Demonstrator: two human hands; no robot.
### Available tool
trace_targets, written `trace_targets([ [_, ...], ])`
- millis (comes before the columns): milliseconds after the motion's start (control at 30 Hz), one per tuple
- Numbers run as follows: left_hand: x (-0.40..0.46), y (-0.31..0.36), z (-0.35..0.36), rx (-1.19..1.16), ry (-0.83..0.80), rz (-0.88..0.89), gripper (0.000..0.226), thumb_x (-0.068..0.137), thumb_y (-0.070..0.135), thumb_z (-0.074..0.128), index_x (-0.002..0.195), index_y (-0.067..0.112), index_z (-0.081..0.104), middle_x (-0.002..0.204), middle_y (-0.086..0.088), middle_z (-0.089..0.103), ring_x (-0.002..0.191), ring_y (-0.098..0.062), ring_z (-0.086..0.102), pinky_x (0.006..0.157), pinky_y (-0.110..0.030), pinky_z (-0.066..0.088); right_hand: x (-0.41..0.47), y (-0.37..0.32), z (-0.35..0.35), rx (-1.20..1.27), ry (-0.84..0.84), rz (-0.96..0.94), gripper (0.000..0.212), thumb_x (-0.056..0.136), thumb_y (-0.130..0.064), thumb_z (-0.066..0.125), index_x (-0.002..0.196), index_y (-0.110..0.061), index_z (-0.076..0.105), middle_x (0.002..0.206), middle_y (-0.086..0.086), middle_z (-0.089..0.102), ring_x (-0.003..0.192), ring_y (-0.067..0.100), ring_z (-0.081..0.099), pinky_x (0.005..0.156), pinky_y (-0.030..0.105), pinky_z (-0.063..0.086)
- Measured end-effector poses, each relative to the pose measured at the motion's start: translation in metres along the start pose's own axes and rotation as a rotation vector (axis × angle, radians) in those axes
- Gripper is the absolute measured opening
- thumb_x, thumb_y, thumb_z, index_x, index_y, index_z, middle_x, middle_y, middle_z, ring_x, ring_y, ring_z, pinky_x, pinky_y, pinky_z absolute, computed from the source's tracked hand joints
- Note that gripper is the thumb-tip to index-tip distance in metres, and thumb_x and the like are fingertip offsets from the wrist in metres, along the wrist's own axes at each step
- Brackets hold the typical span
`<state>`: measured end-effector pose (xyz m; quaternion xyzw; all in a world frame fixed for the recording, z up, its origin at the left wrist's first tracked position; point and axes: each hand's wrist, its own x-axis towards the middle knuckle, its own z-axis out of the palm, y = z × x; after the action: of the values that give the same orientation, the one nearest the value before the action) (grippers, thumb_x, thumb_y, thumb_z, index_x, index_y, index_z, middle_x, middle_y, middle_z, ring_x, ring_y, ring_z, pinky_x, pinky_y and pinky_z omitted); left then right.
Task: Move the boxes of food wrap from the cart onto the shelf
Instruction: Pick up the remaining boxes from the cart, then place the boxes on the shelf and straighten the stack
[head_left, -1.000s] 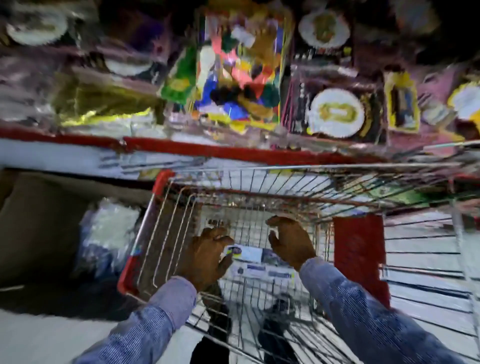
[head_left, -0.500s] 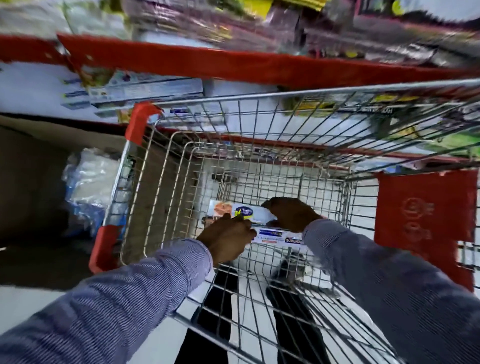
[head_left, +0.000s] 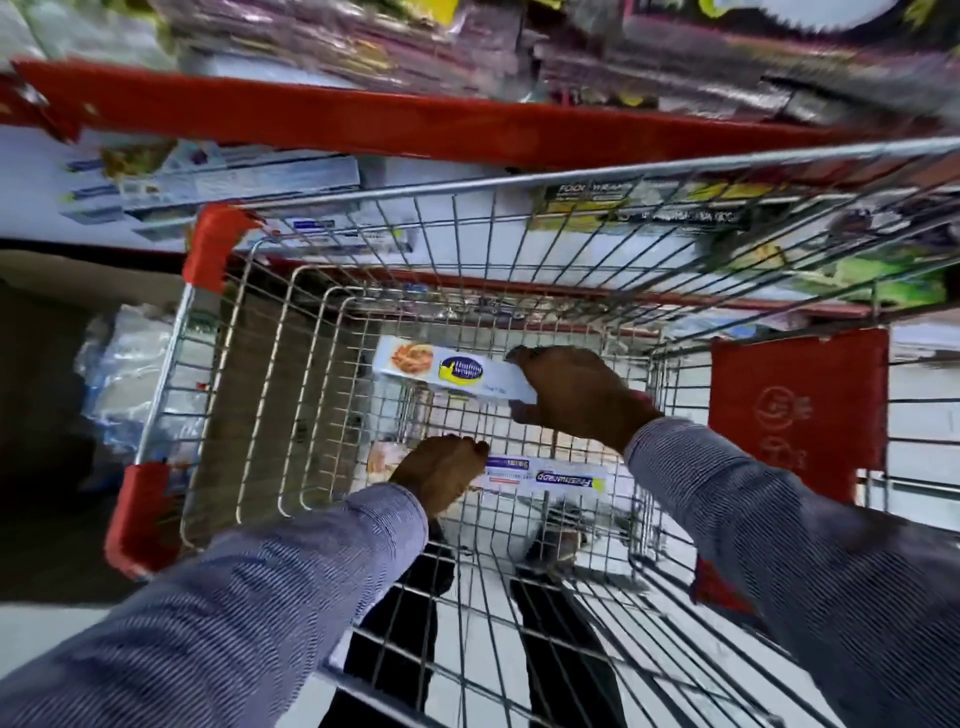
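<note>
Boxes look light, stiff and slick, so I'd grip across the narrow faces: my right hand (head_left: 579, 397) is closed over one wrap box (head_left: 447, 371) at 12 o'clock in the cart (head_left: 363, 192), my left hand (head_left: 441, 470) clasps another box (head_left: 545, 475) nearer me.

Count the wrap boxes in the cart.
2: one box held by the right hand, raised; the other box on the cart floor under the left hand. None seem hidden.
</note>
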<state>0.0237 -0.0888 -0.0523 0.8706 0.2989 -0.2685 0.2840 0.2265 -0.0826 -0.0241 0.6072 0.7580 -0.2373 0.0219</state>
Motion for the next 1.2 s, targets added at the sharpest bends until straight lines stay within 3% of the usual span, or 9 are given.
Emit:
trace_targets([
  [100,-0.016,0.008,-0.027,-0.053,0.105,-0.039,0.021,0.093,0.007,0.049,0.111,0.004,0.06,0.103,-0.02,0.067,0.092,-0.039,0.063,0.078,-0.041,0.054,-0.006,-0.015,-0.049,0.029,0.08,0.001,0.057,0.078,-0.051,0.061,0.123,-0.016,0.053,0.106,0.013,0.071,0.094,0.034,0.066,0.075,0.037,0.052],
  [333,-0.105,0.028,-0.148,0.022,0.454,0.107,0.057,0.058,0.009,0.075,0.114,0.015,0.065,0.092,-0.009,0.075,0.076,-0.033,0.07,0.066,-0.037,0.061,-0.025,-0.06,-0.188,-0.042,0.18,-0.093,0.054,0.084,-0.054,0.055,0.124,-0.018,0.05,0.111,0.01,0.068,0.101,0.031,0.064,0.078,0.037,0.05],
  [500,-0.196,0.055,-0.249,0.108,0.66,0.157,0.068,0.061,0.018,0.074,0.125,0.026,0.055,0.113,-0.008,0.072,0.096,-0.031,0.068,0.077,-0.034,0.058,-0.052,-0.103,-0.325,-0.121,0.304,-0.158,0.066,0.08,-0.064,0.034,0.127,-0.02,0.051,0.123,0.008,0.064,0.111,0.028,0.06,0.086,0.037,0.047],
  [600,-0.243,0.066,-0.308,0.142,0.772,0.162,0.073,0.06,0.025,0.079,0.129,0.029,0.053,0.121,-0.003,0.069,0.102,-0.025,0.066,0.082,-0.027,0.053,-0.069,-0.127,-0.412,-0.203,0.387,-0.186,0.051,0.084,-0.055,0.046,0.119,-0.02,0.054,0.117,0.01,0.066,0.106,0.031,0.061,0.084,0.041,0.052],
  [767,-0.294,0.089,-0.396,0.116,0.941,0.238,0.062,0.077,0.029,0.067,0.135,0.036,0.046,0.128,0.007,0.062,0.114,-0.016,0.059,0.089,-0.023,0.049,-0.097,-0.154,-0.517,-0.249,0.506,-0.204,0.048,0.083,-0.053,0.047,0.118,-0.02,0.056,0.112,0.011,0.061,0.102,0.031,0.059,0.085,0.042,0.051],
  [900,-0.315,0.102,-0.462,0.114,1.001,0.319,0.054,0.079,0.039,0.07,0.129,0.038,0.049,0.112,0.01,0.058,0.105,-0.01,0.058,0.088,-0.029,0.051,-0.099,-0.157,-0.58,-0.264,0.543,-0.144,0.055,0.082,-0.053,0.046,0.123,-0.018,0.054,0.114,0.012,0.058,0.104,0.031,0.057,0.089,0.046,0.05],
  [967,-0.319,0.104,-0.49,0.131,1.029,0.348,0.052,0.078,0.031,0.075,0.125,0.034,0.055,0.109,0.011,0.056,0.103,-0.006,0.056,0.088,-0.024,0.048,-0.097,-0.155,-0.604,-0.288,0.559,-0.122,0.049,0.084,-0.048,0.049,0.121,-0.017,0.055,0.112,0.014,0.058,0.105,0.032,0.056,0.091,0.046,0.049],
  [1067,-0.317,0.106,-0.521,0.148,1.058,0.348,0.054,0.075,0.022,0.077,0.126,0.026,0.058,0.12,0.005,0.059,0.114,-0.01,0.055,0.096,-0.02,0.043,-0.09,-0.146,-0.629,-0.294,0.571,-0.075,0.036,0.088,-0.036,0.057,0.115,-0.013,0.057,0.114,0.017,0.059,0.108,0.033,0.055,0.092,0.038,0.045],
  [1200,-0.304,0.102,-0.553,0.125,1.069,0.293,0.054,0.078,0.033,0.071,0.128,0.024,0.056,0.127,0.002,0.056,0.122,-0.015,0.051,0.104,-0.029,0.042,-0.071,-0.131,-0.654,-0.273,0.563,0.006,0.028,0.089,-0.026,0.058,0.112,-0.009,0.059,0.117,0.02,0.059,0.109,0.033,0.056,0.087,0.032,0.041],
])
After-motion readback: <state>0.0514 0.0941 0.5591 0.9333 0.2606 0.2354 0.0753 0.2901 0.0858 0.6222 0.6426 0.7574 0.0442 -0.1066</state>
